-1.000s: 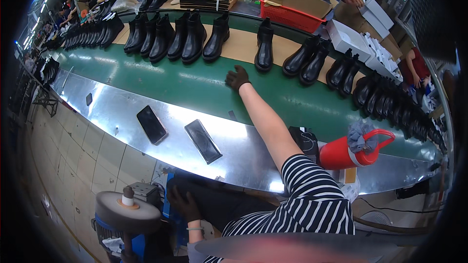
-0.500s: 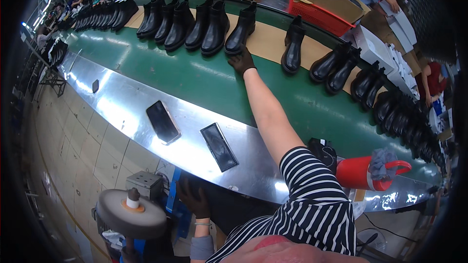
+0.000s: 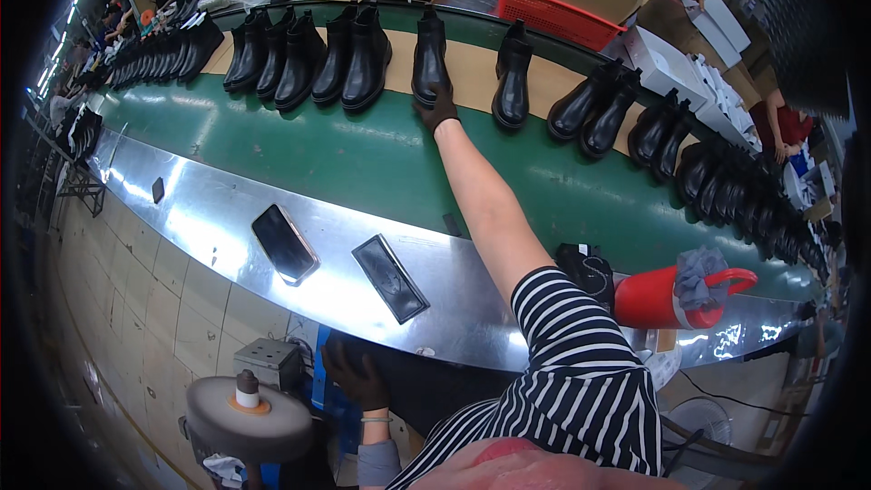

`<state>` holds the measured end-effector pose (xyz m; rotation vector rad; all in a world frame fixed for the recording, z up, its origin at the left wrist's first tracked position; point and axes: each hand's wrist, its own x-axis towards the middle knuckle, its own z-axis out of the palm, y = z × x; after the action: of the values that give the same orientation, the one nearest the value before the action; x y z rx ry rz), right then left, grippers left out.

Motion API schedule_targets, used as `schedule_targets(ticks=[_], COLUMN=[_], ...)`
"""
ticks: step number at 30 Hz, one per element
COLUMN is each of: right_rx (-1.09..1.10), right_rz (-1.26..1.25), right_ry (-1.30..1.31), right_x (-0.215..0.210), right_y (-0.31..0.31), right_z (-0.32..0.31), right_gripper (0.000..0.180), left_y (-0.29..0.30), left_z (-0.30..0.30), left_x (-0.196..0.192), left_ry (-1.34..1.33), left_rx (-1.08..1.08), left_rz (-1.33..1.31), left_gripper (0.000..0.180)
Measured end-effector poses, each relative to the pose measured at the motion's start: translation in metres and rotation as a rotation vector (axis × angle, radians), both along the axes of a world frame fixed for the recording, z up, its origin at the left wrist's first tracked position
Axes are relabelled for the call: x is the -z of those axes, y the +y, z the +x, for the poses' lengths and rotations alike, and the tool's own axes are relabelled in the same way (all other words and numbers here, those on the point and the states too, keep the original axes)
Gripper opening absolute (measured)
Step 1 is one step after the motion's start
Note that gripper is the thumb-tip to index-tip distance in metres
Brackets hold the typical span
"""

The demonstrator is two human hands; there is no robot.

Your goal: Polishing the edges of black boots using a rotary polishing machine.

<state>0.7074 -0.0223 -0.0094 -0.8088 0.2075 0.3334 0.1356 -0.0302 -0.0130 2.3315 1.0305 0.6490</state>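
My right hand [image 3: 437, 109], in a dark glove, is closed round the toe of a black ankle boot [image 3: 430, 53]. This boot stands upright on a brown paper strip [image 3: 474, 71] along the green belt. A gap separates it from the pair of black boots [image 3: 366, 59] on its left, and a single boot [image 3: 513, 77] stands to its right. Low in the view, off the table, my left hand [image 3: 358, 377] is also gloved. Its fingers look spread, with nothing seen in them, near a round grinding wheel [image 3: 245, 413].
Two phones [image 3: 284, 243] lie on the metal ledge [image 3: 209, 213]. A red bucket-like container [image 3: 649, 298] with grey cloth stands at the right, beside a small black object [image 3: 585, 272]. Beyond the belt are a red crate [image 3: 553, 20], white boxes [image 3: 667, 68] and other people.
My right hand has shifted the boot slightly rightward, away from the pair on its left, and turned it straighter. The whole view has swung a little. My left hand stays low.
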Motion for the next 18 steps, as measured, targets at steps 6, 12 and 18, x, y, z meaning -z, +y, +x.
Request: schedule_targets(ticks=[6,12,18], right_rx=[-0.167,-0.482,-0.841], right_rz=[0.351,0.332,0.143], right_ry=[-0.052,-0.417,-0.852], right_x=[-0.031,-0.103,-0.208], right_y=[-0.072,-0.097,-0.086], right_z=[-0.022,-0.076,-0.180], right_gripper=[0.054,0.056,0.048], left_y=[-0.001,0.007,0.031], left_z=[0.004,-0.012,-0.059], left_x=[0.006,0.027,0.033], left_ry=[-0.054,-0.053,-0.555], left_rx=[0.030,0.057,0.102], left_rz=[0.012,0.041,-0.826], left_gripper=[0.055,0.055,0.055])
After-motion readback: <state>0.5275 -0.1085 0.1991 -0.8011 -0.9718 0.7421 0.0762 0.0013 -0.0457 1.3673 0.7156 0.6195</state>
